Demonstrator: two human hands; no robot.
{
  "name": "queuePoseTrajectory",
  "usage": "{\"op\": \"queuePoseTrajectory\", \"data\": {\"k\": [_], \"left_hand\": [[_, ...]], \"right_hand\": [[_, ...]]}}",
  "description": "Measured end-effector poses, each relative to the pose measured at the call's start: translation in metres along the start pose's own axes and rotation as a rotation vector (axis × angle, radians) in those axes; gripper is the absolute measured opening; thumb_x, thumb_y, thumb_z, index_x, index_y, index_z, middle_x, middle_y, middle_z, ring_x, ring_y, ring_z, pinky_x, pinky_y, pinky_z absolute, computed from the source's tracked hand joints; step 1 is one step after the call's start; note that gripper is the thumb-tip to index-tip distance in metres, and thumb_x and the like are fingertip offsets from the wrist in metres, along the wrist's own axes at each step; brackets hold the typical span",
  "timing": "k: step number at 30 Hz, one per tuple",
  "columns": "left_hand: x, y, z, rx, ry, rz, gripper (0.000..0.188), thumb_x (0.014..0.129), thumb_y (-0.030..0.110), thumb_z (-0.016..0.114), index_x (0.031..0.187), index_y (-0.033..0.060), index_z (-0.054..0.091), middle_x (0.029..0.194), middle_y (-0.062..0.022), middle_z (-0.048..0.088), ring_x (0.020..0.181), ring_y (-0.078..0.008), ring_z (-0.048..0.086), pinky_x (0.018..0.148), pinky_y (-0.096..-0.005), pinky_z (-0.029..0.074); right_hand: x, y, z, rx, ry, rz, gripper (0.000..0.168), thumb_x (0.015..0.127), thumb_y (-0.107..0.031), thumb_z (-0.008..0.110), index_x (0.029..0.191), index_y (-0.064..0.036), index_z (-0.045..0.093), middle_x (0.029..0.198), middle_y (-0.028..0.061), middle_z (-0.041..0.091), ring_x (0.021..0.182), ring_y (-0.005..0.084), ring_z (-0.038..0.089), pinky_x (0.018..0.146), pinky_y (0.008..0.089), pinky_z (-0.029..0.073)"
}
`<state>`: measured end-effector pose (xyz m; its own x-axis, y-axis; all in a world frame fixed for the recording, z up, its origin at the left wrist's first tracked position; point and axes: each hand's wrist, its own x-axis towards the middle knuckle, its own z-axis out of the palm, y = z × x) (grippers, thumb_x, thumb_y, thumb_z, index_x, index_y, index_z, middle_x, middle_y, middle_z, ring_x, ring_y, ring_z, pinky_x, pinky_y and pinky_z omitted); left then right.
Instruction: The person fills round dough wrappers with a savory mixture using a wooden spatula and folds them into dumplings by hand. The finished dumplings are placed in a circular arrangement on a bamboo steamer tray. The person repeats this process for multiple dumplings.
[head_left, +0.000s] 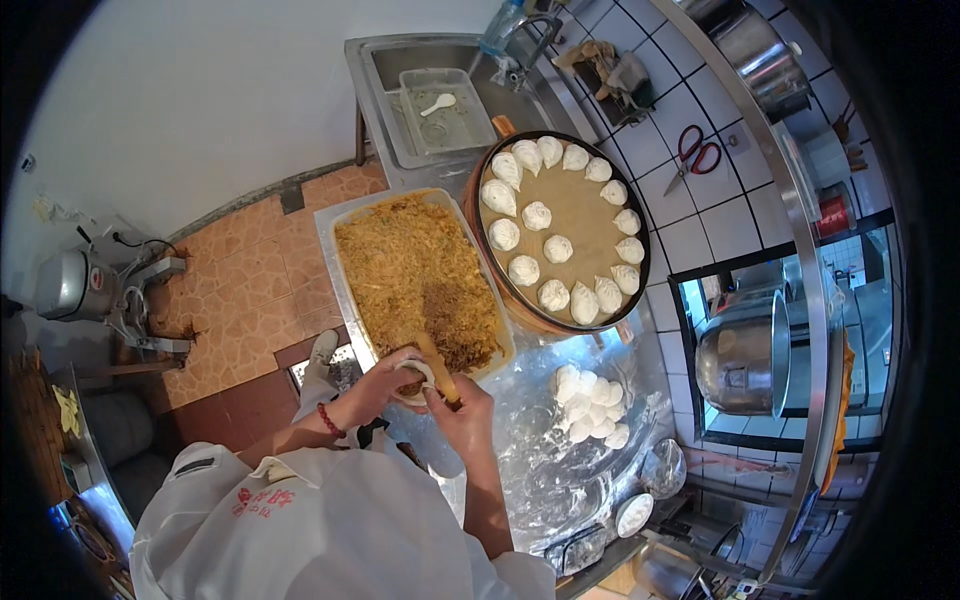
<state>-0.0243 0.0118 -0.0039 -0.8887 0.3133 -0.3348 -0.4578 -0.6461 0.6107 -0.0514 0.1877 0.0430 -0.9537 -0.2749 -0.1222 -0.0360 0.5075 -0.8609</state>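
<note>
My left hand (375, 388), with a red bead bracelet at the wrist, cups a round dough wrapper (413, 367) with brown filling in it. My right hand (466, 412) grips a wooden spatula (437, 367) and touches the wrapper's edge. Both hands are at the near edge of a plastic tub (501, 367) of yellow-brown chopped filling (405, 262). Beyond the tub, a round steamer (480, 217) holds pleated buns (536, 216), most around its rim and several farther in. Several white dough pieces (589, 401) lie clustered on the floured metal table (517, 450).
A metal sink (375, 82) holds a plastic basin (412, 112) with a white spoon (439, 104). Red-handled scissors (694, 156) hang on the tiled wall. A metal shelf rail (787, 172) runs along the right. A white bowl (634, 514) and a plastic bag (664, 469) sit near the table's edge.
</note>
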Motion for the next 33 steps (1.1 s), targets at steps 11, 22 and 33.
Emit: {"op": "queuePoseTrajectory", "data": {"k": [11,22,33], "left_hand": [[-0.005,0.02,0.018,0.061,0.088,-0.137,0.018,0.102,0.011,0.049,0.119,0.0072,0.053,0.108,-0.0038,0.059,0.096,-0.0092,0.058,0.08,-0.0243,0.053],[0.004,0.0,-0.003,0.283,0.066,-0.014,0.031,0.1,0.005,0.05,0.131,0.0074,0.052,0.121,-0.0046,0.06,0.113,-0.0128,0.057,0.096,-0.0289,0.049],[-0.004,-0.012,0.016,-0.18,0.104,0.117,0.039,0.098,0.004,0.058,0.135,0.009,0.049,0.123,-0.002,0.058,0.114,-0.0138,0.057,0.094,-0.0301,0.051]], "right_hand": [[0.0,-0.005,-0.003,-0.019,-0.004,0.054,0.02,0.079,-0.01,0.078,0.088,-0.001,0.063,0.078,0.0173,0.063,0.072,0.0356,0.065,0.062,0.0409,0.051],[0.002,0.001,0.001,-0.102,0.076,-0.07,0.019,0.081,-0.014,0.076,0.086,-0.002,0.062,0.072,0.0191,0.062,0.065,0.0381,0.063,0.058,0.0427,0.05],[-0.009,-0.009,0.023,0.14,0.224,0.081,0.017,0.083,-0.011,0.075,0.09,0.0,0.064,0.074,0.0134,0.063,0.063,0.0243,0.059,0.059,0.0338,0.05]]}}
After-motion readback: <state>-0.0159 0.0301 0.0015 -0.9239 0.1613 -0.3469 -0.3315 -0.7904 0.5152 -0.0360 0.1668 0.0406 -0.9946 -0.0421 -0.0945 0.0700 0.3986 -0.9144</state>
